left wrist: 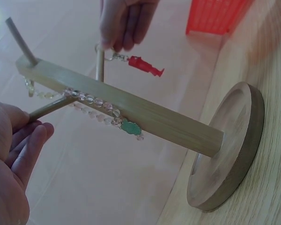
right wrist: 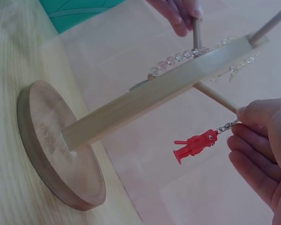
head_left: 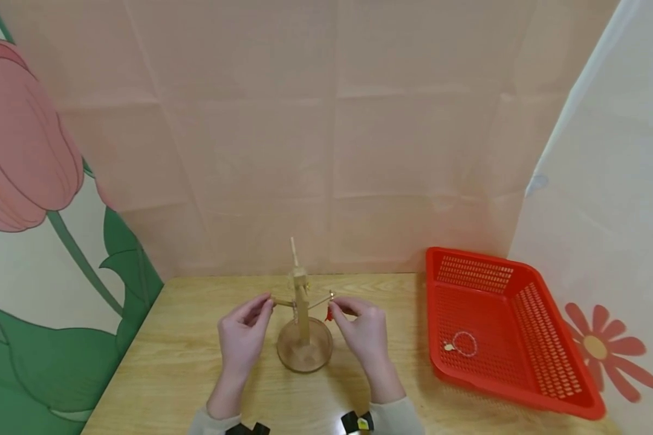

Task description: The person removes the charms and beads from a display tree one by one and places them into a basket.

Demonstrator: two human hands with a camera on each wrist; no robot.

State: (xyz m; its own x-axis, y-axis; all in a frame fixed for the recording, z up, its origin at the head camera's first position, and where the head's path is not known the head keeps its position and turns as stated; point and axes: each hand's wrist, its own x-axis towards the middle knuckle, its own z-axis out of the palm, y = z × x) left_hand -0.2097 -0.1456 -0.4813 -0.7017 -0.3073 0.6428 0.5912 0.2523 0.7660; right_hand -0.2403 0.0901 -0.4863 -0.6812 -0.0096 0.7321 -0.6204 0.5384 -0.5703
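A wooden jewellery stand [head_left: 303, 326] with a round base [left wrist: 253, 122] and slim side pegs stands upright on the table. My left hand [head_left: 245, 332] pinches the tip of its left peg [left wrist: 51, 108] between thumb and fingers. A clear beaded bracelet [left wrist: 91, 99] with a green charm [left wrist: 130, 128] hangs on that peg. Another pale bracelet [left wrist: 42, 94] hangs higher up, partly hidden by the post. My right hand [head_left: 363, 329] pinches a keychain at the right peg's tip [right wrist: 220, 99]. Its red figure [right wrist: 195, 144] dangles from a short chain; the fingers partly hide the ring.
A red plastic basket [head_left: 522, 389] stands at the right of the table [head_left: 168, 362], holding a pink beaded bracelet [head_left: 473, 345] with a small pale tag. A beige cloth [head_left: 326, 151] hangs behind the table, and printed flower sheets flank both sides.
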